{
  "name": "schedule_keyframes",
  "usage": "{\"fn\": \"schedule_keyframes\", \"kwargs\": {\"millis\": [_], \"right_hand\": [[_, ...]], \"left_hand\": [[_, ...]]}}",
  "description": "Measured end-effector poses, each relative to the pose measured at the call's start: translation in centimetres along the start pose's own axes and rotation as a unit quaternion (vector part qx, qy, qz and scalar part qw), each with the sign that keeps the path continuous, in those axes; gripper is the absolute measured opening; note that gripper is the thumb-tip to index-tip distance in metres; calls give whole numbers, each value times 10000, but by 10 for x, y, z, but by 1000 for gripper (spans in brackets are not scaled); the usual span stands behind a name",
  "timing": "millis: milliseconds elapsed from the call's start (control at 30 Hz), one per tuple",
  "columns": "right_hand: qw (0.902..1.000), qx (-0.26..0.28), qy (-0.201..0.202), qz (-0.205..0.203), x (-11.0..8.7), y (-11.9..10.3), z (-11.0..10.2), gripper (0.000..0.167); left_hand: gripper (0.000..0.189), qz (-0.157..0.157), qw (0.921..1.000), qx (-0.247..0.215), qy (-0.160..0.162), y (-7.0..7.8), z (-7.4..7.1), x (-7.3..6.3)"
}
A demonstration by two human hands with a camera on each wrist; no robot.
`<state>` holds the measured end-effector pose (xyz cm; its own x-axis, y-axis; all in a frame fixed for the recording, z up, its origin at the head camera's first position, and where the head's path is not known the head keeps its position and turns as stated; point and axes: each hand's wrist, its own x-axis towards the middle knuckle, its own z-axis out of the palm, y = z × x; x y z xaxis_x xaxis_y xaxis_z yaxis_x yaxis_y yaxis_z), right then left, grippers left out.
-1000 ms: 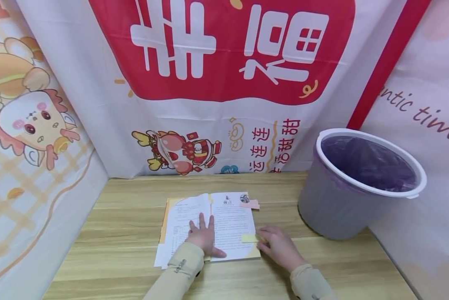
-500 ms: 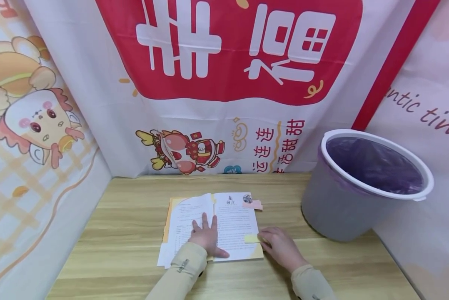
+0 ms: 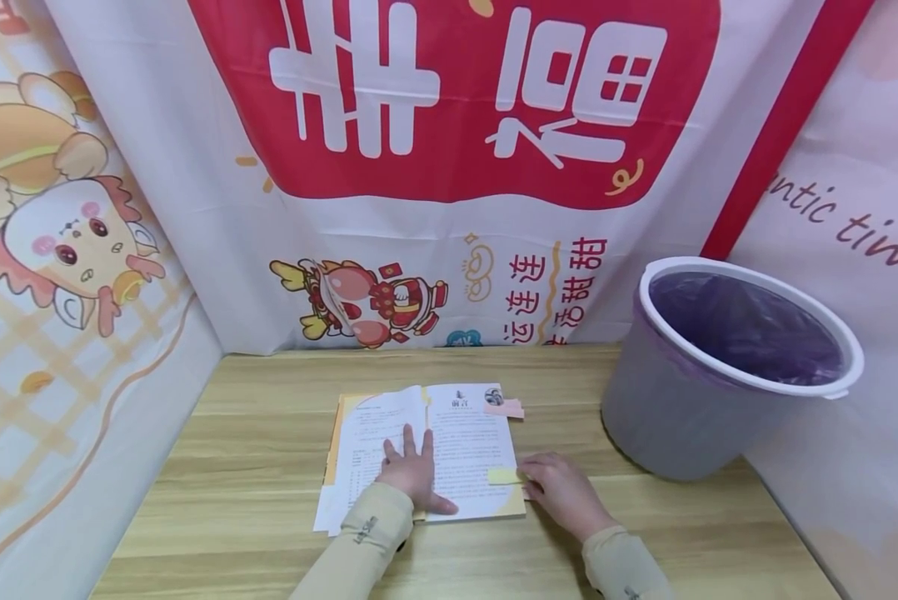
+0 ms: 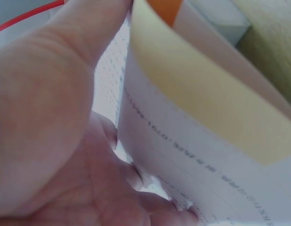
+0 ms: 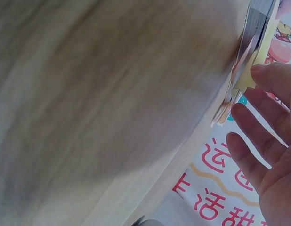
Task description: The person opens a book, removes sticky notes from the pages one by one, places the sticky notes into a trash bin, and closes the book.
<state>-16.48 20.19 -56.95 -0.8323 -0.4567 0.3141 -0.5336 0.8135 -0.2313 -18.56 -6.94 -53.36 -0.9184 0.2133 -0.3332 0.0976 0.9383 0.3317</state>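
An open book (image 3: 467, 442) lies on the wooden table, its printed pages facing up. Across its gutter my left hand (image 3: 410, 479) rests with fingers spread, pressing the pages down. In the left wrist view a curved page (image 4: 183, 136) rises beside the left palm. My right hand (image 3: 557, 492) is at the book's right edge, thumb and forefinger pinching the outer end of a yellow sticky note (image 3: 503, 477) on the right page. The right wrist view shows the other fingers loosely spread. Pink sticky notes (image 3: 511, 408) jut from the page's upper right edge.
A grey bin (image 3: 670, 417) with a purple liner stands on the table to the right. Behind the table (image 3: 261, 433) hangs a printed red and white cloth (image 3: 464, 183), with more printed cloth on both sides.
The view shifted slightly. My left hand stays on the book; the right fingers shift slightly at the yellow sticky note, and a pale pinkish tab now shows below them.
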Motion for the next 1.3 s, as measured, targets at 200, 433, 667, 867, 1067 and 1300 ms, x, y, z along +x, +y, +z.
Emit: {"fn": "schedule_keyframes", "kwargs": {"millis": [200, 433, 667, 867, 1067, 1300], "right_hand": [[10000, 21, 16, 51, 0, -1, -2, 28], [9999, 66, -101, 106, 3, -1, -2, 30], [9999, -121, -56, 7, 5, -1, -1, 19], [9994, -37, -101, 335, 5, 1, -1, 17], [9971, 175, -229, 701, 7, 2, -8, 14], [9955, 174, -220, 903, 8, 2, -13, 11]], "left_hand": [[132, -15, 10000, -30, 14, 0, -1, -2], [134, -38, 10000, 15, 3, -3, 1, 0], [133, -18, 10000, 29, -3, -2, -2, -3], [132, -34, 10000, 16, 14, -1, -3, -6], [132, -40, 10000, 66, -7, 0, -3, -5], [132, 1, 10000, 83, 30, -1, 0, -3]]}}
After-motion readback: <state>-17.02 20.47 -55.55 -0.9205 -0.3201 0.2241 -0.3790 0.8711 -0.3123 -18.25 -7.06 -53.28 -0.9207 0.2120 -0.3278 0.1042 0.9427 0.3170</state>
